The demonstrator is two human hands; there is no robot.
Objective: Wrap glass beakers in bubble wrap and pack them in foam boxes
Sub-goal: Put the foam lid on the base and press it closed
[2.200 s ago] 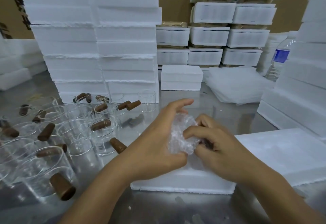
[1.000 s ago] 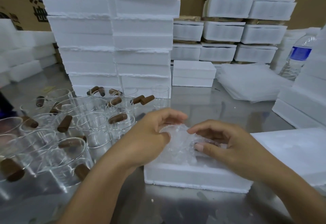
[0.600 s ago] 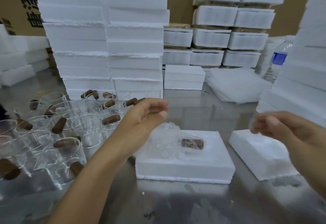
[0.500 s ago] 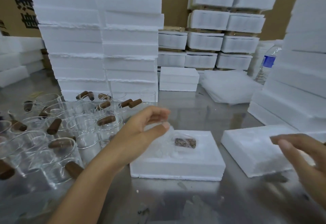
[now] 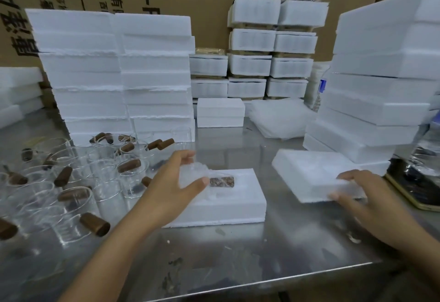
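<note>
An open white foam box (image 5: pixel 226 206) lies on the steel table in front of me. In it sits a bubble-wrapped beaker (image 5: pixel 192 173) with a brown cork (image 5: pixel 222 181) showing beside it. My left hand (image 5: pixel 171 187) curls its fingers and thumb round the wrapped beaker. To the right lies a foam lid (image 5: pixel 309 173), tilted toward me. My right hand (image 5: pixel 366 197) grips its near right edge, fingers on top and thumb at the side.
Several bare glass beakers with brown corks (image 5: pixel 78 182) crowd the table's left side. Tall foam box stacks stand behind (image 5: pixel 123 75) and at the right (image 5: pixel 381 87). Bubble wrap sheets (image 5: pixel 281 116) lie at the back. A phone (image 5: pixel 416 187) lies far right.
Both hands set the wrapped beaker down into the foam box. My right hand then let go, swung right and took hold of the foam lid. My left hand stayed at the bundle.
</note>
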